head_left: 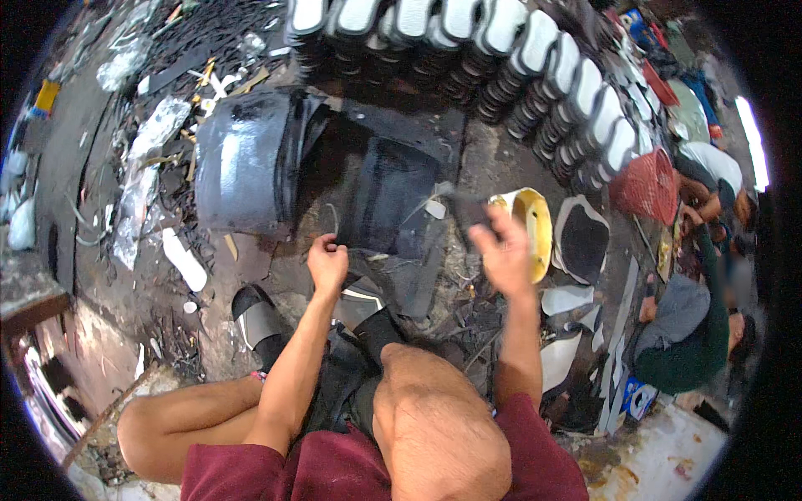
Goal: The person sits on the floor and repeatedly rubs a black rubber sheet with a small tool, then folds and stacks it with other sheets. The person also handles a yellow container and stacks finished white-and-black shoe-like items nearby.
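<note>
My left hand [328, 265] is closed in a pinch by the near left corner of a glossy black sheet [393, 196] lying on the floor in front of me. What sits between its fingertips is too small to make out. My right hand [506, 255], a little blurred, holds a dark flat handled tool [468, 219] whose far end points toward the sheet's right edge. Just behind that hand stands a round container [541, 238], yellow inside with a pale rim. A thick stack of shiny black sheets [246, 163] lies to the left.
Tall stacks of white-topped, dark-edged sole-shaped pieces [501, 29] curve along the back and right. Beside the yellow container lies a black-and-white cutout [582, 240]. A red basket [645, 185] and people [693, 334] are at the right. Scraps and plastic [150, 159] litter the left.
</note>
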`<move>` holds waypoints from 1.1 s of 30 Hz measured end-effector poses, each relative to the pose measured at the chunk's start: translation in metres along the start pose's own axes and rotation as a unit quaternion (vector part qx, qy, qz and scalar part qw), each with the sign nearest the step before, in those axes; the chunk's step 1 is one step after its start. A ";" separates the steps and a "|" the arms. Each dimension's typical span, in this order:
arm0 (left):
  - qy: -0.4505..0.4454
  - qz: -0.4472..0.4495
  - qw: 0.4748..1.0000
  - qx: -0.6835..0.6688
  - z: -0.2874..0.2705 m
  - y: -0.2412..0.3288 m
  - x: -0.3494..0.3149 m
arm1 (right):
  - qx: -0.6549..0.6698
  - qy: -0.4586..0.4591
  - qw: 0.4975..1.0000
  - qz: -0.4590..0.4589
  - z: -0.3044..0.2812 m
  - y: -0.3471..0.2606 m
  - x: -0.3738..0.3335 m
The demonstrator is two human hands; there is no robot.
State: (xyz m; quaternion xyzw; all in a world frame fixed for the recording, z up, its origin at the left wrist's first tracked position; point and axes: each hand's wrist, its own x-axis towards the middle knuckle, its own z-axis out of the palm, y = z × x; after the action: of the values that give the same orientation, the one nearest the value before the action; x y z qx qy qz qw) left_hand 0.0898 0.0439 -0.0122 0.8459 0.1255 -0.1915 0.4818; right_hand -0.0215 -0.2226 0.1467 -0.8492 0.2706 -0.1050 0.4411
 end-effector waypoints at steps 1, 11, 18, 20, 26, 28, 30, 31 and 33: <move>-0.004 -0.038 0.999 -0.022 0.000 -0.006 0.008 | 0.017 0.038 0.999 -0.022 -0.031 -0.012 0.005; -0.010 -0.003 0.936 -0.351 0.031 0.053 -0.010 | -0.430 0.057 0.884 0.173 -0.069 0.118 0.023; -0.028 0.128 0.952 -0.278 0.004 0.039 -0.012 | -0.078 0.250 0.960 0.101 -0.125 0.047 -0.008; -0.072 0.195 0.932 -0.298 0.010 0.080 -0.041 | -0.011 0.191 0.966 0.172 -0.155 0.063 -0.060; -0.045 0.093 0.891 -0.442 -0.014 0.177 -0.048 | -0.505 0.088 0.819 0.257 -0.184 0.077 -0.125; -0.042 0.010 0.891 -0.453 -0.004 0.141 -0.023 | -0.447 0.208 0.858 0.142 -0.203 0.052 -0.106; -0.017 -0.062 0.893 -0.445 0.012 0.091 0.006 | -0.352 0.236 0.906 0.017 -0.214 0.016 -0.069; 0.004 -0.102 0.896 -0.432 0.016 0.065 0.021 | -0.301 0.223 0.927 -0.017 -0.210 -0.003 -0.047; 0.040 -0.118 0.923 -0.363 0.016 0.024 0.042 | -0.205 0.166 0.964 -0.036 -0.183 -0.048 -0.003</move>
State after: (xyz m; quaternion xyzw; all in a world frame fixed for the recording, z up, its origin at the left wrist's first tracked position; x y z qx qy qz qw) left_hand 0.1332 0.0190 -0.0202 0.5988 0.3045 -0.1539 0.7246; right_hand -0.0828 -0.3257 0.2936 -0.9013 0.3248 -0.2027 0.2028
